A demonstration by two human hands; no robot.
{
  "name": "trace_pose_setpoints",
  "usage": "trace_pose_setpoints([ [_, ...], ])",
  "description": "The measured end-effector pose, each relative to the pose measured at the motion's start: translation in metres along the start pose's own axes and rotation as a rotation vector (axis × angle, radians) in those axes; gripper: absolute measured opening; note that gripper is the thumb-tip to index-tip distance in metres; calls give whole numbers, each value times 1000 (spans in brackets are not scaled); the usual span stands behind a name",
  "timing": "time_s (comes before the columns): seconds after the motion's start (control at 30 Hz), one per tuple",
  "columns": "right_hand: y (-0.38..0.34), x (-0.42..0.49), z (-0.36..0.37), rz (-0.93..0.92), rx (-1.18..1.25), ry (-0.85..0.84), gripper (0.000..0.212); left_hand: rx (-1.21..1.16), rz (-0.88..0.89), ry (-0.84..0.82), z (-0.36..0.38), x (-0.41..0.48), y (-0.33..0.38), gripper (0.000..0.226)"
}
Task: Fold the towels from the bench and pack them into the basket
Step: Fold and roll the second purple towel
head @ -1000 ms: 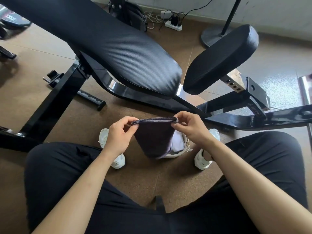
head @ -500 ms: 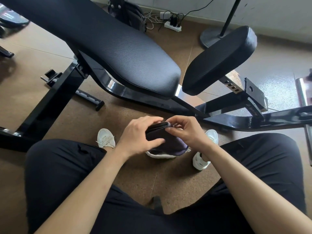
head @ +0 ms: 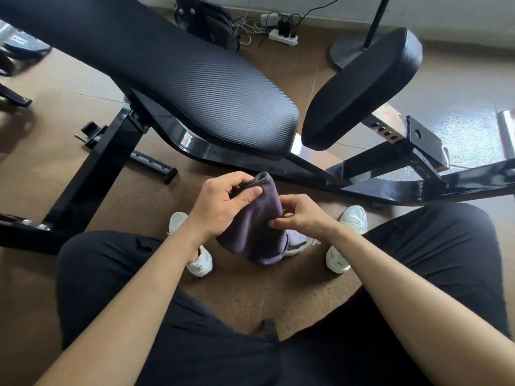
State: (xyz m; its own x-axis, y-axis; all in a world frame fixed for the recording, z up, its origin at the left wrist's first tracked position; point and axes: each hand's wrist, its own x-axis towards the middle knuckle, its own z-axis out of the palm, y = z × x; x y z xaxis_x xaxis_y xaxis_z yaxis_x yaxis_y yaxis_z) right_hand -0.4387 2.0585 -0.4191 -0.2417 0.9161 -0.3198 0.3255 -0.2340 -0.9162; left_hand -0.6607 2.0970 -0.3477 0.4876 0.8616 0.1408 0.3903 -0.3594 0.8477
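Cork-brown floor (head: 41,151) fills the view, and across it stands the black weight bench (head: 195,87). Its long ribbed back pad runs from 10 o'clock toward the centre, and the shorter seat pad (head: 362,87) sits at 2 o'clock. No towel lies on either pad as far as they show. The person's black-trousered legs spread from 8 o'clock to 4 o'clock, with white shoes (head: 199,263) on the floor between them. No basket is in view.

The one towel in sight, the purple-grey towel (head: 253,235), hangs in the air just below centre, already doubled into a narrow strip. Its folded top is toward 12 o'clock and its loose end droops toward 6 o'clock, above the shoes.

It looks small, light and thoroughly limp, a soft napped cloth that sags wherever it is not held. It should not slip from a pinch, but its layers may slide apart and skew if held by one layer only. The best holds are probably the folded top edge, through all layers at once, and the side edge at half height, so the lower part can be brought up squarely.

The left hand (head: 220,210), at 9 o'clock of the towel, grips that top fold, thumb (head: 250,195) pressed on the near face and fingers curled round behind. The right hand (head: 303,218), at 3 o'clock, has its fingers bent and closed in a pinch on the towel's side edge.
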Motion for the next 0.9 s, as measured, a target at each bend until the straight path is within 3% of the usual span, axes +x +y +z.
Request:
trace_pose_setpoints([
  [0.2, 13, 14, 2, 36, -271, -16, 18, -138, -115, 228, -39, -8, -5, 18],
  [0.33, 22, 9, -13, 68, -316, 63, 17, -170, -247, 385, -60, -18, -28, 16],
  [0.67, 15, -16, -37, 77, -102, 173, 18, -355, -640, 598, -61, -43, -96, 18],
  [0.9, 6, -25, -44, 40, 227, 335, 15, -492, -760, 630, -53, -40, -113, 18],
])
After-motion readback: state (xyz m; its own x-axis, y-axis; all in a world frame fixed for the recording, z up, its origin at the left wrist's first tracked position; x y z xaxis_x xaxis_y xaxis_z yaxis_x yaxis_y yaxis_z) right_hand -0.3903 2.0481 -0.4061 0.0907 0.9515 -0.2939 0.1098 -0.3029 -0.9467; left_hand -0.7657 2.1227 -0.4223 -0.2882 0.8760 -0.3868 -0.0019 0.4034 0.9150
